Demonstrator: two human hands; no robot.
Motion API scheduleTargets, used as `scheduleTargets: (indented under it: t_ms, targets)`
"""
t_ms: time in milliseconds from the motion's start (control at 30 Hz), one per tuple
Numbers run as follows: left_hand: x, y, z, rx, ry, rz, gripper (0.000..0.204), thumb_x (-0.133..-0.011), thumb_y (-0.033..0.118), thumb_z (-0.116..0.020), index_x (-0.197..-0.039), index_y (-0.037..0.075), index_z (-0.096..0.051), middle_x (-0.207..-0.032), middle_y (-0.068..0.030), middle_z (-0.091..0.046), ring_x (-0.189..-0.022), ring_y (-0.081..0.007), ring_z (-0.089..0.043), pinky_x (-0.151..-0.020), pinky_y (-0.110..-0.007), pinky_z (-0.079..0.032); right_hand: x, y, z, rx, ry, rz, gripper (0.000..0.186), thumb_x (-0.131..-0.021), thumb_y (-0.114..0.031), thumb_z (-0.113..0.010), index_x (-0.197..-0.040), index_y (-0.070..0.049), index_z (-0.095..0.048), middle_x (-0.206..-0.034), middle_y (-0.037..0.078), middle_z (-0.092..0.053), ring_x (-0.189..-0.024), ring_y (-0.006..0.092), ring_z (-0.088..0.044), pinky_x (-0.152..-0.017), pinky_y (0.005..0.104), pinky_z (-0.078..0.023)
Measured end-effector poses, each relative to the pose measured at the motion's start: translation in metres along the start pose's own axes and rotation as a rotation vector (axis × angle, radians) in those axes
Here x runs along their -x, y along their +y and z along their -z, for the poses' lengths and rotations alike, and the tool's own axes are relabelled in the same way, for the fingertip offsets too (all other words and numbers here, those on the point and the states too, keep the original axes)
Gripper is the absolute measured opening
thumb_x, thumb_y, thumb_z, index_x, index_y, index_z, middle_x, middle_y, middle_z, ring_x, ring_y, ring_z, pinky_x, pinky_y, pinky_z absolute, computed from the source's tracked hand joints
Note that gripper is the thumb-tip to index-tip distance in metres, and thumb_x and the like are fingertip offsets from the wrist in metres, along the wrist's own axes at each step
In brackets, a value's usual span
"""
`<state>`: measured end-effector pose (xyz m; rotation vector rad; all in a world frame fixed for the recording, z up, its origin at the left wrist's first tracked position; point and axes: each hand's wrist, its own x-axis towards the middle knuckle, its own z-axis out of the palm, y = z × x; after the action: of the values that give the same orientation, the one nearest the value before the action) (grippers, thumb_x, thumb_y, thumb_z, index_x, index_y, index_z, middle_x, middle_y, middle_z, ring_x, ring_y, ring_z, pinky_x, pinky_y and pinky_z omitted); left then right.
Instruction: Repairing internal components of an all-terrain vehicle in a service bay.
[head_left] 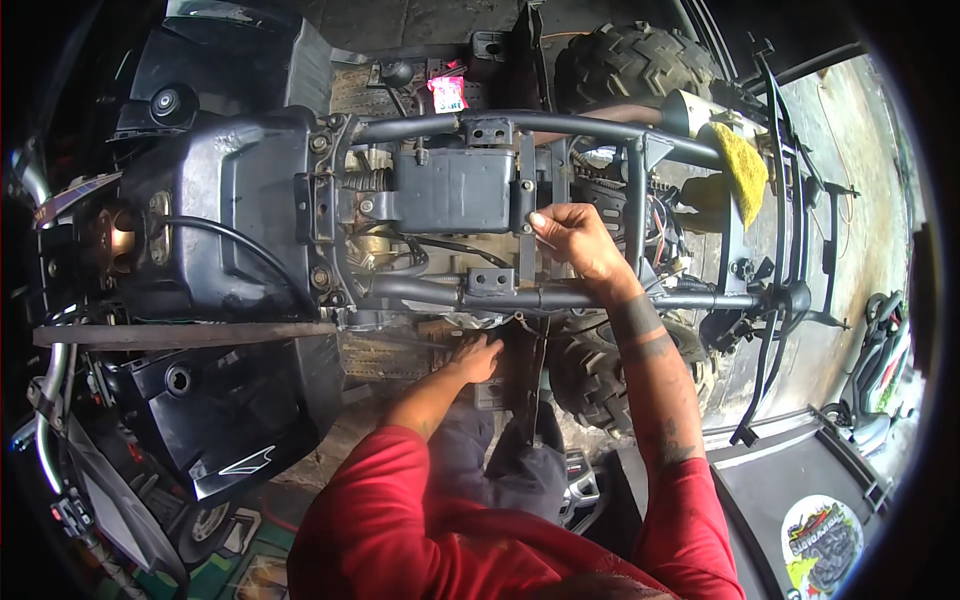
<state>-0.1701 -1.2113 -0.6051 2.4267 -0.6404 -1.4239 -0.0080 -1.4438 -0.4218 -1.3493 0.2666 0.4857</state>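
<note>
The right hand (575, 240) pinches a flat bracket (527, 215) beside the grey box (452, 188); the left hand (476, 358), fingers curled, grip unclear, reaches under the frame tube (560, 297). Fingers could get pinched there.

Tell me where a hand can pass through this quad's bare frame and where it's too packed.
Open gap: between the upper frame tube and lower frame tube, right of the grey box, where the right hand reaches in. Crowded: the wiring behind the upright, and below the lower tube, where the left hand squeezes beside a black bracket.
</note>
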Motion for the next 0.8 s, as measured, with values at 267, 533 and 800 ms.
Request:
scheduleTargets:
  t_ms: [267,533,800]
  targets:
    - [0.117,0.043,0.073,0.37,0.421,-0.346,0.015,-0.073,0.017,-0.061,-0.085,0.008,-0.057,-0.08,-0.0113,-0.06,-0.073,-0.0296,-0.06,-0.064,-0.037,-0.048,-0.002,-0.001,0.004,0.062,0.006,0.035,0.027,-0.082,-0.025,-0.061,-0.072,0.0,-0.062,-0.056,-0.002,-0.052,-0.051,0.0054,-0.044,-0.048,0.0217,-0.036]
    - [0.206,0.14,0.228,0.65,0.528,-0.282,0.005,-0.075,0.005,-0.059,-0.074,0.002,-0.055,-0.072,-0.0014,-0.057,-0.067,-0.0059,-0.05,-0.06,-0.022,-0.04,-0.005,0.003,0.002,-0.001,-0.022,0.024,0.029,-0.082,-0.026,-0.061,-0.069,0.001,-0.061,-0.057,-0.001,-0.05,-0.051,0.0057,-0.043,-0.046,0.0223,-0.036]
    - [0.176,0.182,0.319,0.511,0.648,-0.256,0.007,-0.074,0.005,-0.05,-0.076,-0.001,-0.054,-0.063,-0.0004,-0.05,-0.052,-0.0044,-0.041,-0.046,-0.02,-0.032,-0.007,0.001,0.0,0.043,0.005,0.105,0.03,-0.082,-0.024,-0.06,-0.066,0.0,-0.06,-0.056,0.001,-0.053,-0.05,0.0085,-0.047,-0.049,0.0258,-0.039]
